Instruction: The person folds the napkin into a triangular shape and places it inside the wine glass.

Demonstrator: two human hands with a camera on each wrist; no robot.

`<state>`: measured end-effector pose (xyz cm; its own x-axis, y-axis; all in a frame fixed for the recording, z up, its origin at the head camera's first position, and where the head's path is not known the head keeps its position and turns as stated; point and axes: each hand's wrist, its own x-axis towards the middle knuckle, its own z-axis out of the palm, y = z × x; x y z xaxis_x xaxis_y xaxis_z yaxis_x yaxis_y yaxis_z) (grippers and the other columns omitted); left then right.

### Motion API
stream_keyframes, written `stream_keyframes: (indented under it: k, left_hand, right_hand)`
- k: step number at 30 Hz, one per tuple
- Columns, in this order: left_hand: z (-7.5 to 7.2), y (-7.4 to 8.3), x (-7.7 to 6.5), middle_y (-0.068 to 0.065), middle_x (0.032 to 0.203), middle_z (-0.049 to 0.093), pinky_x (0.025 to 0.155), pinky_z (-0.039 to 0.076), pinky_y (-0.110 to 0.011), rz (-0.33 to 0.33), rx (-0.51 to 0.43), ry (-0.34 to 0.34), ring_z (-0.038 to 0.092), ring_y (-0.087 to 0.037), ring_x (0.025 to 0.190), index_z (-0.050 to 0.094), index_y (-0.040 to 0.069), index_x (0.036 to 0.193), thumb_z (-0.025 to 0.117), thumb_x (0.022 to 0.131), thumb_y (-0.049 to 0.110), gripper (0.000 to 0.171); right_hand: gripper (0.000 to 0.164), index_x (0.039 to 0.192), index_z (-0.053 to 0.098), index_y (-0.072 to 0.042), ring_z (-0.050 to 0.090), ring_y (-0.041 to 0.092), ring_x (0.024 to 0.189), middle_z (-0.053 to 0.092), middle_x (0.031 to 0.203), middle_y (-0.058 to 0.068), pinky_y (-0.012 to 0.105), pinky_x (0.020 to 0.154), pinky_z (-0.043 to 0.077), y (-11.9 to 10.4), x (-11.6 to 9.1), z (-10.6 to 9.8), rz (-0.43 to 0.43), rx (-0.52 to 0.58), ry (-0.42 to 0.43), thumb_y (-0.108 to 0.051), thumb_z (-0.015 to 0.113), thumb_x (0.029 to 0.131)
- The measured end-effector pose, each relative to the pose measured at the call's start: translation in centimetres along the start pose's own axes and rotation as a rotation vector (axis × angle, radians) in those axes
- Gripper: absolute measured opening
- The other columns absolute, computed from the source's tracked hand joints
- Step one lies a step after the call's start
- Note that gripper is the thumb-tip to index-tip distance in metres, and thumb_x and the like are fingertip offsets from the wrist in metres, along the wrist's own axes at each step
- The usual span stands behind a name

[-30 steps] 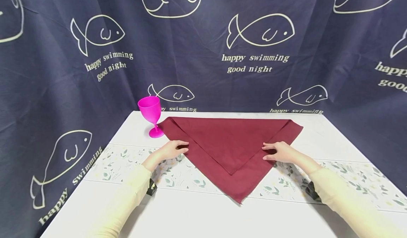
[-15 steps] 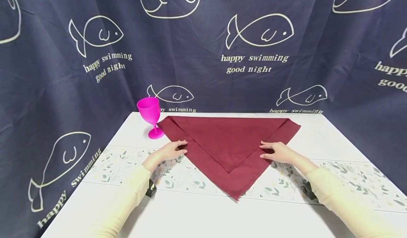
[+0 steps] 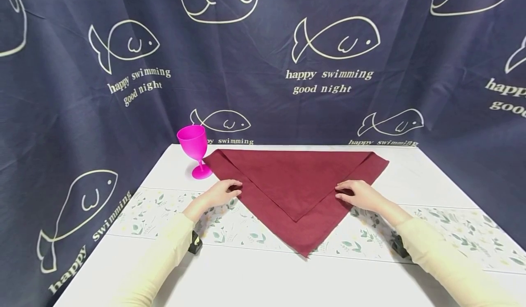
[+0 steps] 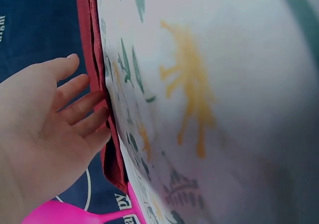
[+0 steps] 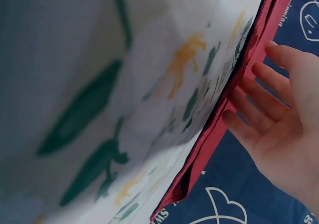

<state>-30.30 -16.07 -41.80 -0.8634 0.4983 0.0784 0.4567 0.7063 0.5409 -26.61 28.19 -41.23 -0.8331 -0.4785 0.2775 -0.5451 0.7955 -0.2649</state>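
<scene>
Cloth (image 3: 297,184) drawn slightly away from the person and to the left, folded triangle intact

Compared with a second ago, its near tip and right corner sit a little further left, and the right hand (image 3: 363,195) has shifted the same way; over the last half second almost nothing has moved, so this looks like a small straightening rather than a new fold. The cloth lies flat on the table (image 3: 255,277), point towards the person, the upper layer's tip short of the lower one's. The hands are well apart: the left hand (image 3: 219,194) at its left slanting edge, the right at the other, fingers loosely bent and pinching nothing; whether they press, I cannot tell. The cup (image 3: 192,143) stands upright beside the left corner
</scene>
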Motion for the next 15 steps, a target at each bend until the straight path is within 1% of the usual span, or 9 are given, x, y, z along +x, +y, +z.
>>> stream_keyframes:
  k: [2, 3, 5, 6, 8, 10, 11, 15]
  left_hand:
    - [0.1, 0.07, 0.06, -0.014, 0.12, 0.062, 0.095, 0.047, -0.04, 0.015, -0.012, 0.036, 0.06, -0.026, 0.11, 0.061, 0.001, 0.12, 0.056, 0.094, 0.018, 0.031]
    - [0.13, 0.12, 0.07, -0.013, 0.118, 0.064, 0.093, 0.049, -0.039, 0.019, -0.022, 0.052, 0.062, -0.024, 0.106, 0.063, 0.002, 0.118, 0.057, 0.093, 0.017, 0.029]
    - [0.17, 0.22, 0.07, -0.011, 0.113, 0.067, 0.09, 0.05, -0.037, 0.032, -0.04, 0.071, 0.064, -0.022, 0.103, 0.065, 0.003, 0.114, 0.057, 0.093, 0.016, 0.026]
    - [0.16, 0.27, 0.07, -0.01, 0.111, 0.068, 0.09, 0.051, -0.037, 0.037, -0.046, 0.077, 0.064, -0.022, 0.102, 0.066, 0.003, 0.113, 0.057, 0.093, 0.015, 0.025]
    - [0.13, 0.38, 0.04, -0.008, 0.107, 0.069, 0.09, 0.051, -0.037, 0.041, -0.052, 0.077, 0.065, -0.021, 0.102, 0.068, 0.004, 0.11, 0.057, 0.093, 0.016, 0.023]
    - [0.07, 0.44, 0.0, -0.005, 0.106, 0.07, 0.091, 0.05, -0.038, 0.038, -0.048, 0.064, 0.065, -0.021, 0.103, 0.069, 0.006, 0.11, 0.057, 0.093, 0.017, 0.023]
    - [0.04, 0.43, 0.0, -0.004, 0.105, 0.071, 0.09, 0.051, -0.037, 0.034, -0.046, 0.053, 0.065, -0.02, 0.102, 0.07, 0.007, 0.109, 0.057, 0.093, 0.018, 0.023]
    - [-0.03, 0.38, 0.0, -0.004, 0.105, 0.071, 0.089, 0.051, -0.036, 0.034, -0.043, 0.022, 0.065, -0.019, 0.1, 0.07, 0.008, 0.109, 0.058, 0.093, 0.021, 0.024]
  right_hand:
    - [0.02, 0.097, 0.073, -0.002, 0.067, 0.024, 0.082, 0.072, 0.09, 0.009, 0.041, 0.077, 0.053, -0.1, 0.0, -0.01, 0.021, 0.002, 0.038, -0.017, 0.068, 0.085]
    - [0.017, 0.094, 0.074, -0.004, 0.065, 0.018, 0.073, 0.072, 0.084, 0.005, 0.036, 0.07, 0.053, -0.14, 0.01, -0.04, 0.035, 0.004, 0.054, -0.018, 0.067, 0.085]
    - [0.015, 0.085, 0.076, -0.009, 0.054, 0.008, 0.057, 0.069, 0.068, -0.003, 0.027, 0.058, 0.046, -0.2, -0.02, -0.11, 0.066, 0.007, 0.074, -0.019, 0.066, 0.087]
    - [0.017, 0.08, 0.076, -0.012, 0.046, 0.004, 0.051, 0.066, 0.06, -0.006, 0.023, 0.053, 0.04, -0.23, -0.02, -0.15, 0.081, 0.004, 0.079, -0.02, 0.065, 0.088]
    - [0.023, 0.073, 0.077, -0.015, 0.034, 0.001, 0.046, 0.059, 0.048, -0.009, 0.02, 0.048, 0.031, -0.28, -0.04, -0.21, 0.103, 0.005, 0.081, -0.023, 0.062, 0.089]
    - [0.027, 0.07, 0.077, -0.017, 0.028, 0.001, 0.043, 0.054, 0.042, -0.009, 0.02, 0.046, 0.026, -0.27, -0.07, -0.23, 0.117, 0.004, 0.073, -0.024, 0.061, 0.091]
    - [0.028, 0.07, 0.077, -0.017, 0.027, 0.001, 0.042, 0.052, 0.04, -0.008, 0.02, 0.045, 0.025, -0.29, -0.07, -0.23, 0.124, 0.005, 0.068, -0.024, 0.061, 0.091]
    - [0.027, 0.072, 0.078, -0.015, 0.029, 0.002, 0.042, 0.055, 0.042, -0.008, 0.021, 0.045, 0.025, -0.21, -0.08, -0.17, 0.139, 0.021, 0.055, -0.025, 0.061, 0.091]
